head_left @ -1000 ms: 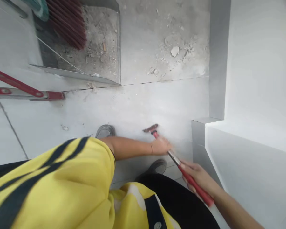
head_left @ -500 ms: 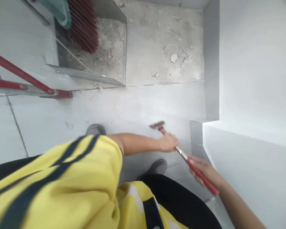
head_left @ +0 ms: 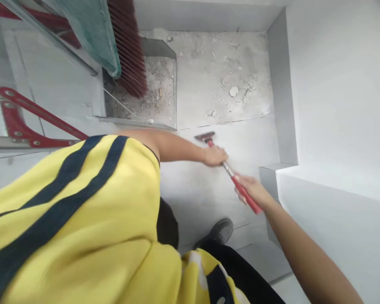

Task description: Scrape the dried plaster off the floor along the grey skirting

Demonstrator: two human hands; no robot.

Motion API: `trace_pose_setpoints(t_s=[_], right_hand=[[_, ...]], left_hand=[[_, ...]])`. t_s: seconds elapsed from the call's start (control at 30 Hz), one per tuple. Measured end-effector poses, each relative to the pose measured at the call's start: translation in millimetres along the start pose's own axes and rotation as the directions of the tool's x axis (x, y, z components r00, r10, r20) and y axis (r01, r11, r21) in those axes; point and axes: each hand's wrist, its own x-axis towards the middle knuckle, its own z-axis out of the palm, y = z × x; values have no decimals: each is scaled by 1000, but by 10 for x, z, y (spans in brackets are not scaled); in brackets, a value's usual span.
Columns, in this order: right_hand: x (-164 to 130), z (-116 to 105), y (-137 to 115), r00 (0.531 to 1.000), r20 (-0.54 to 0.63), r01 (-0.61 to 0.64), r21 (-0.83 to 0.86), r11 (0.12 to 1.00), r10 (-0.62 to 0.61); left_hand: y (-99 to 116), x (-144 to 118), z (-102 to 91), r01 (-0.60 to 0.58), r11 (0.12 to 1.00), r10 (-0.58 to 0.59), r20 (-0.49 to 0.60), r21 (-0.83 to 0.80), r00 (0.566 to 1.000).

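A long-handled scraper (head_left: 229, 170) with a red grip, a bare metal shaft and a wide flat head slants over the pale tiled floor (head_left: 190, 185). My left hand (head_left: 215, 156) is wrapped round the shaft just behind the head. Lower down, my right hand (head_left: 252, 188) closes on the red grip, whose end sticks out past the palm. The head lies over the floor tile just below the dusty strip; blur hides whether the blade touches the surface. Near that strip's middle lies a white plaster chip (head_left: 234, 91) among crumbs.
A metal dustpan (head_left: 160, 47) holding debris stands at the upper left, with a broom (head_left: 128, 50) of dark red bristles over it. Red ladder parts (head_left: 39, 110) are at the left. A stepped white wall (head_left: 332, 105) bounds the right side. My shoe (head_left: 222, 230) is below the scraper.
Both hands and the scraper have moved up in the view, towards the dusty strip, and slightly left. My view has shifted; the dustpan, broom and ladder appear lower and further right.
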Motion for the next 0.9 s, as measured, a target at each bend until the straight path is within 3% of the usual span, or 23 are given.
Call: trace_pose_setpoints(t_s=[0.1, 0.17, 0.23, 0.37, 0.43, 0.47, 0.53, 0.63, 0.7, 0.77, 0.9], right_hand=[[-532, 292, 594, 977, 45, -209, 53, 976, 207], [-688, 577, 835, 955, 71, -295, 139, 945, 288], [-585, 825, 757, 957, 63, -289, 191, 938, 282], [73, 968, -92, 995, -14, -96, 229, 969, 102], [245, 922, -456, 998, -20, -47, 211, 976, 52], [225, 904, -532, 998, -31, -42, 190, 981, 49], [6, 923, -425, 993, -60, -92, 152, 984, 102], [-440, 1099, 126, 966, -22, -248, 186, 951, 256], [-569, 1233, 361, 958, -22, -277, 179, 944, 285], [-457, 1291, 292, 967, -41, -243, 147, 959, 251], [93, 1157, -396, 992, -57, -104, 100, 990, 110]], left_hand=[[696, -404, 269, -193, 978, 196, 34, -76, 980], [910, -657, 438, -247, 962, 251, 23, -113, 968], [751, -777, 468, -220, 967, 222, 5, -129, 975], [-280, -604, 161, -46, 992, 37, -83, -116, 996], [-616, -499, -31, 12, 995, -27, -152, -100, 988], [-634, -485, -89, 24, 995, -41, -183, -93, 982], [-379, -557, -57, 7, 996, -28, -226, -91, 974], [313, -835, 303, -138, 983, 103, -253, -124, 962], [564, -990, 516, -189, 969, 142, -273, -157, 951], [444, -1020, 562, -167, 970, 109, -295, -179, 949], [-413, -769, 218, -36, 987, -20, -343, -157, 939]])
